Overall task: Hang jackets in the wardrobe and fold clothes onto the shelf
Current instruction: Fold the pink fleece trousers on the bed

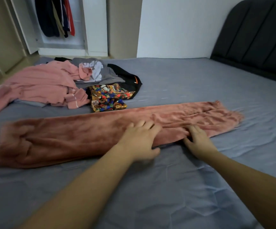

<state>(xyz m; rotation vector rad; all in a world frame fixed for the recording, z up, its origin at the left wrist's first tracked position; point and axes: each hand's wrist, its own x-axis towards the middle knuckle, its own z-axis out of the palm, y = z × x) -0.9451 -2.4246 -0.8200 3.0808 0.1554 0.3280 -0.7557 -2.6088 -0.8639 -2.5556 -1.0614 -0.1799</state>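
I am on the folding step now. At about 10 o'clock from my hands sits a pile of clothes still waiting: a pink top (39,86), a grey shirt (99,73), a black piece (129,78) and colourful bear shorts (109,98). They touch each other in a heap on the bed (183,187). Far off at 11 o'clock the wardrobe (61,22) stands open, and dark jackets (52,17) already hang inside.

Right in front of me, the fuzzy pink pants (77,134) lie in one long strip across the bed, from 9 o'clock to 2 o'clock.

My left hand (140,139) lies flat on the pants near the middle, fingers out straight, pressing down and gripping nothing. My right hand (198,139) is just beside it at the near edge of the cloth. Its fingers look tucked into the edge, but I cannot tell for sure if they pinch it.

I think the next move is to fold the long strip in half. That calls for picking up one end, bringing it over to the other end, and patting it flat. Fuzzy cloth slips, so I should go slow.
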